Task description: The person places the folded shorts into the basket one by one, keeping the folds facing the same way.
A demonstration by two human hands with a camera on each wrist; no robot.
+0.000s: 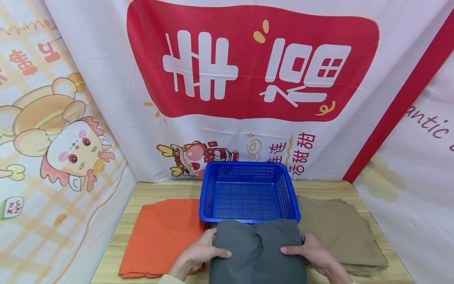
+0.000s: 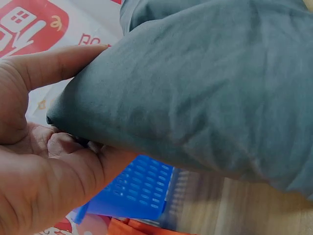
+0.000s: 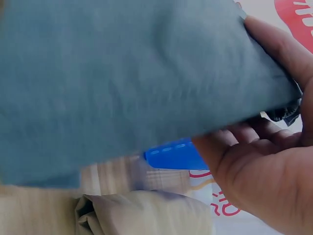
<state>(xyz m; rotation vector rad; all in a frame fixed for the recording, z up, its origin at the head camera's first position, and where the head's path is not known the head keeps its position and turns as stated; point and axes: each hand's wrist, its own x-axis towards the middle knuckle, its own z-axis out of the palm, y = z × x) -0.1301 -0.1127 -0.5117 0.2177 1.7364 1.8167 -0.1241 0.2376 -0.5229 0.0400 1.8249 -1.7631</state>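
A folded dark grey cloth (image 1: 258, 252) is held up between both hands, in front of the blue basket (image 1: 248, 221). My left hand (image 1: 198, 252) grips its left edge, thumb on top and fingers underneath. On the opposite edge my right hand (image 1: 315, 252) holds it the same way. In the left wrist view the grey cloth (image 2: 186, 93) lies between the thumb and curled fingers of the left hand (image 2: 44, 161). The right wrist view shows the right hand (image 3: 274, 166) gripping the cloth (image 3: 127, 88) above the table.
A folded orange cloth (image 1: 166, 232) lies left of the basket on the wooden table (image 1: 113, 252). To the right is a folded khaki cloth (image 1: 340, 232). Printed fabric hangs along the back (image 1: 106, 79) and both sides.
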